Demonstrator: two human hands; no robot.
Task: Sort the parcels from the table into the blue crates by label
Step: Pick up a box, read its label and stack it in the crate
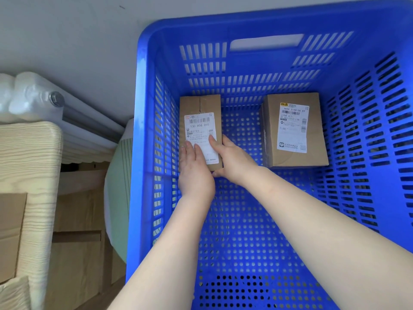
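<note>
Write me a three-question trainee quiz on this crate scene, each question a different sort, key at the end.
1. True or false: the blue crate holds three parcels.
2. Multiple choice: both hands are on which parcel? A) the left parcel B) the right parcel C) neither
3. Fill in: the left hand lies with straight fingers on the parcel's white ____.

Key:
1. False; two parcels show.
2. A; the right hand grips its near right corner, the left hand rests on top.
3. label
</note>
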